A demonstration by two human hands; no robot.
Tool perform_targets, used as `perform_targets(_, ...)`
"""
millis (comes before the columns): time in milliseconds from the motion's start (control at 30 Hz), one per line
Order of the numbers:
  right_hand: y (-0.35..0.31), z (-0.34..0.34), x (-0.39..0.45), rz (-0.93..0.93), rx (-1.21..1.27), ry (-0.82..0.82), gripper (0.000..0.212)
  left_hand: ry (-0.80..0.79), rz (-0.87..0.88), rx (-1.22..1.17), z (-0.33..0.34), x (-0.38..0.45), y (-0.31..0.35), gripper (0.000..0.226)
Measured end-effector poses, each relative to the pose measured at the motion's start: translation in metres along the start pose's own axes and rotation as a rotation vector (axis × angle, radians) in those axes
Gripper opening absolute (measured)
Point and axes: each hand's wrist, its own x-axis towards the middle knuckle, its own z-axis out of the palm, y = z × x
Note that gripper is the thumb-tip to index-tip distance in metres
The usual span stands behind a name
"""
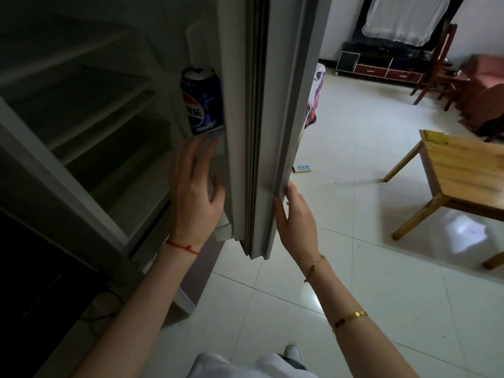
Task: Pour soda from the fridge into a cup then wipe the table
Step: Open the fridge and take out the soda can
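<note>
Just above the spread, empty left hand (195, 186): blue Pepsi can (202, 100) (Chinese lettering) on the door shelf. Right hand (296, 216) gripping the fridge door (268, 126) edge; wooden table (463, 170) beyond.

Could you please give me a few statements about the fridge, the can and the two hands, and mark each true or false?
1. The blue soda can stands upright in the shelf of the open grey fridge door. True.
2. The left hand is already closed around the can. False: it is open just below the can, not gripping it.
3. The right hand rests on the outer edge of the fridge door. True.
4. The light wooden table stands to the left of the fridge. False: it is on the right, on the white tiled floor.
5. The left wrist wears a red string. True.
</note>
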Motion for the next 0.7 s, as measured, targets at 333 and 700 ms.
perform_targets(333, 0.088, -0.058, 0.063, 0.006, 0.03, -0.162, 0.033, 0.034, -0.057, 0.024, 0.069, 0.025, 0.065, 0.059)
perform_targets(700, 0.165, -0.101, 0.146, 0.045, 0.041, -0.189, 0.018, -0.062, -0.041, 0.162, 0.145, 0.064, 0.102, 0.057)
